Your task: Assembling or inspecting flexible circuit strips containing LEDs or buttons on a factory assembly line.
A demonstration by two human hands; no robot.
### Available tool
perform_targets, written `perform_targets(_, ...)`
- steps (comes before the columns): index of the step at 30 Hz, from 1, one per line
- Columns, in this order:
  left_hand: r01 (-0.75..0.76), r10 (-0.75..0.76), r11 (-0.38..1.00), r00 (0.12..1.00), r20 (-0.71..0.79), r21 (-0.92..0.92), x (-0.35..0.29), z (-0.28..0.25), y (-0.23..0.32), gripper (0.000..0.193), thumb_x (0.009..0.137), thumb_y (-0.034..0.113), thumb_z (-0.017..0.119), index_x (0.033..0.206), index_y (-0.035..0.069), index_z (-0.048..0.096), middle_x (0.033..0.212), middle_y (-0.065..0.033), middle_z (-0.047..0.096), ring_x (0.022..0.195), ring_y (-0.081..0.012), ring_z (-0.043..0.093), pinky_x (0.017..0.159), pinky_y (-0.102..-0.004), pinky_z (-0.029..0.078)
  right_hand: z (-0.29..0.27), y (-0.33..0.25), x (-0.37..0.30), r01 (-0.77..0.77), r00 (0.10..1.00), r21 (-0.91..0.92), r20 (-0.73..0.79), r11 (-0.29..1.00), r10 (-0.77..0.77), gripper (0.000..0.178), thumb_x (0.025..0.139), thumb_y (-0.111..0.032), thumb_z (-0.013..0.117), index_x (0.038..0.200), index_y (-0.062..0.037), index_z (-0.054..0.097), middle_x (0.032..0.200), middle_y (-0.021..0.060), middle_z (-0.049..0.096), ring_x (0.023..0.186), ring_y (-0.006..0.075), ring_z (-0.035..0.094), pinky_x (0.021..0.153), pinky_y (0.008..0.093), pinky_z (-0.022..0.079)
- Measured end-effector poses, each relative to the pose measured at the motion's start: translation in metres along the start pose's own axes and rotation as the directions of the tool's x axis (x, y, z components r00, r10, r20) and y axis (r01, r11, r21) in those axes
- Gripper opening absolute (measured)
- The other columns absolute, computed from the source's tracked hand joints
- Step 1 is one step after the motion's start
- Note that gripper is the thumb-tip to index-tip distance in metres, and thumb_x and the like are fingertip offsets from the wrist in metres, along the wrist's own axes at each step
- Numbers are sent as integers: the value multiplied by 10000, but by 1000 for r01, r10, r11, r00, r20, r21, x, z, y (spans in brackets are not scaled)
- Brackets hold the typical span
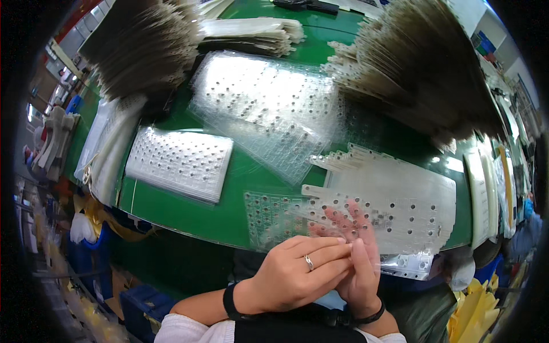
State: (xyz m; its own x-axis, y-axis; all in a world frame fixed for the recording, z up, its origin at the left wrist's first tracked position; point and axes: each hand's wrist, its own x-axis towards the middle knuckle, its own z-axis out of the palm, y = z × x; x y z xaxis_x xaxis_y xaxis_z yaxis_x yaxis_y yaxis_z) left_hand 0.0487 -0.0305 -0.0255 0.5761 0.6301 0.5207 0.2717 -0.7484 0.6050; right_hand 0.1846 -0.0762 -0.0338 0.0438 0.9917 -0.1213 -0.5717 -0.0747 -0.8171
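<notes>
My right hand grips the near edge of a clear plastic sheet with printed rows of small marks. Its fingers show through the plastic from beneath, while the thumb stays on top. My left hand, wearing a ring, meets that thumb at the sheet's edge. The left fingers are pressed together, and whatever is between them is hidden. Just beyond the hands, a fanned stack of whitish sheets lies on the green table. Dark round spots show in rows over its near part.
A neat stack of clear dotted sheets lies left, with more loose clear sheets at the middle back. Tall fanned piles of sheets stand at far left and far right. Yellow material hangs below the table at right.
</notes>
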Motion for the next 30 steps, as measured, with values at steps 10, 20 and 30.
perform_targets(10, 306, -300, 951, 947, -114, 43, 12, -34, -16, 348, 720, 158, 793, 1043, 63, 704, 1060, -109, 699, 1018, -269, 648, 947, -357, 436, -15, -2, -12, 50, 995, 34, 80, 998, -53, 455, 1019, -181, 382, 1429, 6, 316, 1341, 237, 494, 1241, 340, 510, 1007, 483, 450)
perform_targets(20, 327, -330, 944, 941, -72, -52, 11, -40, -15, 148, 751, 124, 771, 889, 89, 728, 835, -55, 720, 724, -212, 652, 679, -317, 462, -48, -5, -15, 543, 677, -600, -101, 588, -729, 711, 866, -208, 560, 1412, 112, 235, 1396, 230, 386, 1319, 313, 374, 1133, 467, 254)
perform_targets(30, 223, -223, 961, 975, -19, 165, 10, -47, -8, 134, 752, 159, 764, 854, 93, 708, 773, -23, 700, 709, -202, 662, 665, -322, 465, 5, -53, -19, 516, 748, -852, 499, -89, -437, 325, 849, -122, 639, 1166, -78, 582, 1204, 135, 612, 1216, 363, 513, 1094, 517, 303)
